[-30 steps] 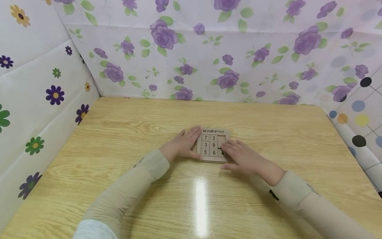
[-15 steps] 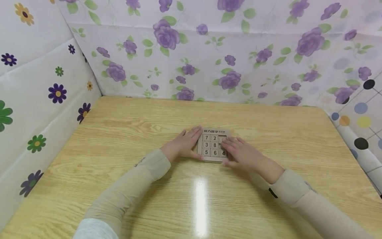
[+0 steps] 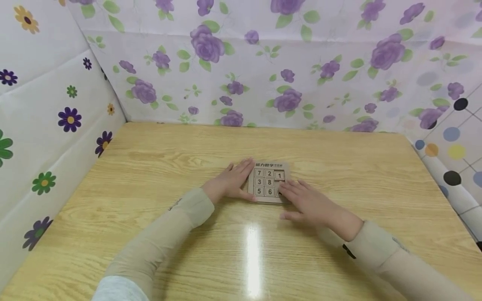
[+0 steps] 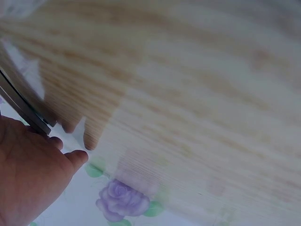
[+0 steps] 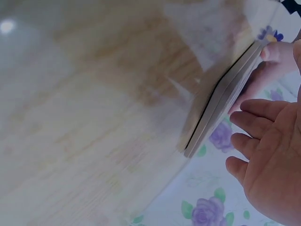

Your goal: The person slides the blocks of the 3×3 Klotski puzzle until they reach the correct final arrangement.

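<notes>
A wooden sliding number puzzle (image 3: 269,200) lies flat on the table, its number tiles in three columns under a printed heading. Along its left edge, my left hand (image 3: 231,180) rests with fingers spread, the thumb at the near left corner. My right hand (image 3: 310,205) reaches in from the right; its straight fingertips touch the lower right tile, the 4, which they partly cover. Tile 1 (image 3: 279,176) sits in the top right place, with a gap below it. The right wrist view shows the puzzle's side (image 5: 221,99) beside the right hand's extended fingers (image 5: 251,123).
The wood-grain table (image 3: 188,154) stretches around the puzzle, with a bright reflection (image 3: 253,259) near the front. A flowered cloth wall (image 3: 241,62) stands behind it, with patterned walls at left and right.
Tile 1 has slid up the right column into the top right place. My right hand followed it up, then came back down onto the 4 tile. My left hand has stayed put.
</notes>
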`<state>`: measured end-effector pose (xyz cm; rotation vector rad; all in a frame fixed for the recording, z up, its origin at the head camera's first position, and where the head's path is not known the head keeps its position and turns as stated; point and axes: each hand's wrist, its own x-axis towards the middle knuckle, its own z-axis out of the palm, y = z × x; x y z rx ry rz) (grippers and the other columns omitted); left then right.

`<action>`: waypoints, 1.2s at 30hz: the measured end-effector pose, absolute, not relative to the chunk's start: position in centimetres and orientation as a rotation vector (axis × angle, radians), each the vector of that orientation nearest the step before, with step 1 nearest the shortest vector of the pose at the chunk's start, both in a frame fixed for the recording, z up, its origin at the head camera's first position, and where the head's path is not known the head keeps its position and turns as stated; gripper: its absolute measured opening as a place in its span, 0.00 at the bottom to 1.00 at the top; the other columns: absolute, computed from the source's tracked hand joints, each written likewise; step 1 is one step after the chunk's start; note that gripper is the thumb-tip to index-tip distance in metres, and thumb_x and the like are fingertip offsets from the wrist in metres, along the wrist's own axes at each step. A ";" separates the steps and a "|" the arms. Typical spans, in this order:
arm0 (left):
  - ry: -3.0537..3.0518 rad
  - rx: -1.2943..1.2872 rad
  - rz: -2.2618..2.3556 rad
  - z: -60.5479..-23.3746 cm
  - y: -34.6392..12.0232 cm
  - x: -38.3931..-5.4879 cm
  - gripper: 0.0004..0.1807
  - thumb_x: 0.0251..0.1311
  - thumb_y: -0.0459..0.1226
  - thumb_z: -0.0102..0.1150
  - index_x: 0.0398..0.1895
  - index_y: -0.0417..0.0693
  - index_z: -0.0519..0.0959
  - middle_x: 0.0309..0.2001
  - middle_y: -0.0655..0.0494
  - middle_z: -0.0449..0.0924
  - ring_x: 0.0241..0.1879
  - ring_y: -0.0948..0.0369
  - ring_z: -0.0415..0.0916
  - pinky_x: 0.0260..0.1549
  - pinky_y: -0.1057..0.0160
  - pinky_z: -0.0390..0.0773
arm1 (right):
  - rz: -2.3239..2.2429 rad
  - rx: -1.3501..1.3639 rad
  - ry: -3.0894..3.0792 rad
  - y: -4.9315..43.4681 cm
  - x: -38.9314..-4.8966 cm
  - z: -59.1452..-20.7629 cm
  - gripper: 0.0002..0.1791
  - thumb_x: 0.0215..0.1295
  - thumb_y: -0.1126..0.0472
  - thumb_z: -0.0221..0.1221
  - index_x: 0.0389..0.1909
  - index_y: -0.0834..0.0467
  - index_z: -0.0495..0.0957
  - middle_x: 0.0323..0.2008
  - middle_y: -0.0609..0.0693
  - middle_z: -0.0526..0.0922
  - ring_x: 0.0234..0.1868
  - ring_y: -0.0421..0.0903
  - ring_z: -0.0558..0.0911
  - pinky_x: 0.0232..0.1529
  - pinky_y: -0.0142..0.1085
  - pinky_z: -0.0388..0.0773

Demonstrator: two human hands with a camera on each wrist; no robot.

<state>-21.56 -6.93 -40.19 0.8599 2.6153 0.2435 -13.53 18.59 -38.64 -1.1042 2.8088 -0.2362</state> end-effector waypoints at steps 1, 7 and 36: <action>2.615 0.857 0.246 -40.2 -6.9 -21.5 0.65 0.49 0.67 0.58 0.76 0.46 0.32 0.76 0.52 0.25 0.75 0.57 0.27 0.73 0.49 0.34 | -0.244 -1.096 2.813 18.5 -13.7 -38.7 0.42 0.64 0.40 0.54 0.68 0.67 0.61 0.69 0.63 0.62 0.71 0.61 0.57 0.72 0.56 0.50; 2.607 0.878 0.267 -40.3 -6.8 -21.3 0.65 0.49 0.67 0.58 0.76 0.45 0.33 0.76 0.50 0.27 0.75 0.55 0.28 0.73 0.47 0.36 | -0.240 -1.045 2.814 18.4 -14.7 -39.0 0.41 0.65 0.40 0.54 0.67 0.67 0.62 0.69 0.63 0.63 0.71 0.62 0.58 0.71 0.57 0.51; 2.612 0.884 0.237 -40.2 -7.0 -21.7 0.64 0.49 0.66 0.59 0.76 0.45 0.32 0.76 0.50 0.26 0.75 0.56 0.28 0.73 0.47 0.36 | -0.178 -1.136 2.793 18.7 -13.0 -39.0 0.41 0.65 0.40 0.53 0.66 0.67 0.63 0.68 0.62 0.65 0.70 0.61 0.60 0.71 0.56 0.53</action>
